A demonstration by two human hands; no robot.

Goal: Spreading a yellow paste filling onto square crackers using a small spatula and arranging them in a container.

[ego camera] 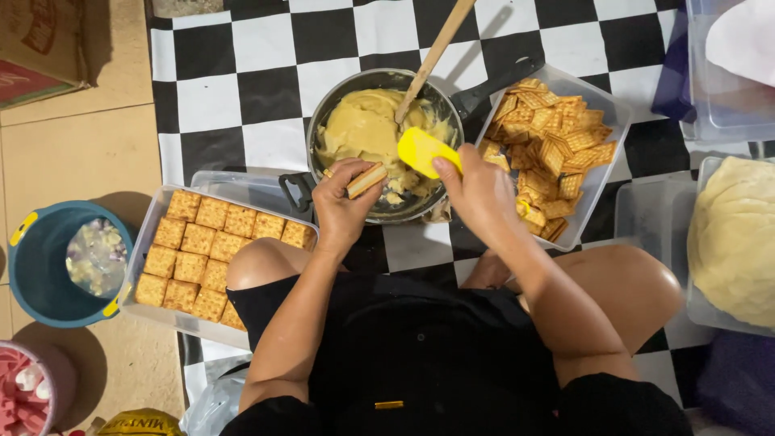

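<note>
My left hand [341, 203] holds a filled cracker sandwich [366, 179] over the rim of a dark metal pot [323, 109] full of pale yellow cream [365, 125]. My right hand [478, 190] grips a yellow spatula [426, 152] whose blade sits just right of the cracker, over the pot. A wooden spoon [432, 56] stands in the cream, its handle leaning up and to the right. Finished cracker sandwiches [202, 254] lie in rows in a clear tray [148, 226] on my left. Loose plain crackers [549, 145] fill a clear tray [609, 109] on my right.
A checkered black-and-white mat [242, 73] covers the floor. A blue bucket [32, 262] stands at the left and a pink tub [28, 387] below it. A clear box with pale dough [735, 238] sits at the right, another clear container [726, 81] above it. My bare knees frame the pot.
</note>
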